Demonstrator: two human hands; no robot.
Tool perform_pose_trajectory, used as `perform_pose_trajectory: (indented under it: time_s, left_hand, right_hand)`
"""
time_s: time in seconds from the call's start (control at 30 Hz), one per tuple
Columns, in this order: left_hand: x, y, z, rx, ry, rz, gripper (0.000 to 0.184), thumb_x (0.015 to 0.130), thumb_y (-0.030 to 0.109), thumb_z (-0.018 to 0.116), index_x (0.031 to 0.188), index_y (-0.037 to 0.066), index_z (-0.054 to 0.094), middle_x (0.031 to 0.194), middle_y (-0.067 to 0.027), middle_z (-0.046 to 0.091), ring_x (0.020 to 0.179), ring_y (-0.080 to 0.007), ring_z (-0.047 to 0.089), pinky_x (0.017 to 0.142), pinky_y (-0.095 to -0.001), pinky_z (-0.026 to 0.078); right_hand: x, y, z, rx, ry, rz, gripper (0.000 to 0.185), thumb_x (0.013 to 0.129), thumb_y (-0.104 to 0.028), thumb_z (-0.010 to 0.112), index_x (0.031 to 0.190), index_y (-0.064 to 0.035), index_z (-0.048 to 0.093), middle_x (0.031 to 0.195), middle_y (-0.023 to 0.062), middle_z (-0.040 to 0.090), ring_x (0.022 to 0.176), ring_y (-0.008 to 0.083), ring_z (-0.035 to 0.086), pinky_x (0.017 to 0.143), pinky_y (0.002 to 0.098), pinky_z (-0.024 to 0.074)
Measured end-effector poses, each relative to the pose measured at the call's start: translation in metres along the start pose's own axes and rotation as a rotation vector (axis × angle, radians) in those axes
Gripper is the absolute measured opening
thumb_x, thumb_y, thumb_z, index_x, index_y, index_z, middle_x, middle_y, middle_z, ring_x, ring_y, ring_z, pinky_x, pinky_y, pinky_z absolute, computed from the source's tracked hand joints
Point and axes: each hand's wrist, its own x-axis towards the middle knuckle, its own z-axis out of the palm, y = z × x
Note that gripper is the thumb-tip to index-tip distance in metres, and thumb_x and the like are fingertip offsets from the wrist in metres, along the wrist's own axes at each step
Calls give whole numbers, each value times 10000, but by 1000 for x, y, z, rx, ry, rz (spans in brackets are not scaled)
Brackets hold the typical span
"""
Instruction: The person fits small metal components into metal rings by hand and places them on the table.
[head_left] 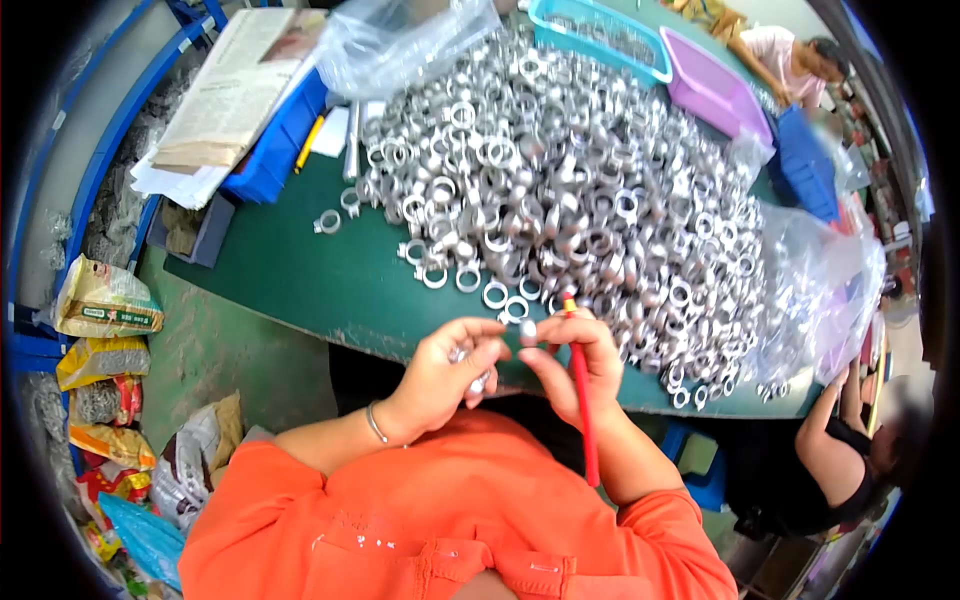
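My left hand (447,368) is closed around small shiny metal ring clamps (474,380), partly hidden by the fingers. My right hand (583,362) pinches one metal ring clamp (527,333) between thumb and forefinger, with the left fingertips close by. A long red pen (581,400) is also tucked in the right hand, its tip end up and its shaft running down over the wrist. Just beyond both hands lies a big heap of silvery ring clamps (560,190) on the green table (290,260).
Behind the heap stand a turquoise basket (600,38) and a purple basket (715,85). A blue bin with newspapers (225,85) is at the left; a clear plastic bag (815,285) lies at the right. One person (785,60) sits across, another (835,455) at the right.
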Motion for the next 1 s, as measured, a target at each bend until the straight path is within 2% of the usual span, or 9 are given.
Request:
perform_pose_trajectory:
  time_s: [0.13,0.27,0.4,0.53,0.63,0.7,0.83,0.9,1.0]
  left_hand:
    - [4,5,-3,110,-14,61,167,875,77,556,1018,-6,534,810,-84,596,565,-87,527,428,-191,380]
    - [15,2,-12,76,-12,118,131,873,68,555,982,-4,544,766,-78,587,547,-85,524,419,-191,368]
    - [15,3,-13,67,-23,103,124,873,77,560,969,0,543,744,-50,576,516,-54,500,431,-174,378]
    - [16,1,-14,30,-14,113,116,875,73,556,968,4,544,738,-56,572,500,-56,489,422,-175,368]
    - [15,2,-15,-52,-8,82,106,881,66,541,969,7,539,725,-65,562,483,-69,466,412,-184,347]
    - [15,8,-22,-106,1,88,96,888,57,525,969,9,534,716,-71,555,469,-79,445,402,-193,328]
    - [12,20,-40,-665,-150,-91,209,919,229,479,962,34,538,836,-89,545,611,-125,464,469,-225,359]
    - [3,38,-31,-813,122,-270,266,922,284,462,972,37,548,860,-107,553,642,-131,460,493,-244,388]
    - [-6,30,-51,-769,-157,-357,322,937,315,408,977,32,558,873,-127,558,649,-122,456,404,-185,346]
  right_hand:
    - [49,-20,-19,248,102,129,264,775,89,608,935,-50,452,825,66,580,706,97,529,623,220,446]
    - [110,-33,-37,80,33,300,189,772,-15,652,835,-39,475,726,35,567,640,82,538,569,215,438]
    - [202,-8,-73,-43,70,249,184,771,-130,637,816,-15,501,707,86,594,609,144,561,569,265,451]
    - [268,15,-103,257,399,173,255,814,-20,551,1006,33,393,1008,218,565,905,303,616,748,343,533]
    - [251,14,-99,248,385,222,236,812,-2,535,1007,18,404,1030,230,560,916,313,609,730,344,535]
    - [220,8,-86,133,284,251,204,826,-81,546,983,-6,439,996,201,593,876,251,609,696,338,516]
    - [142,-19,-64,74,110,276,80,854,-49,525,910,-28,472,924,139,624,772,161,612,625,253,491]
    - [103,-29,-56,16,60,289,71,861,-25,517,917,-30,474,911,122,625,759,146,609,620,240,484]
    - [45,-18,-46,-114,-59,160,134,790,62,579,859,-27,506,842,86,638,735,135,613,649,253,495]
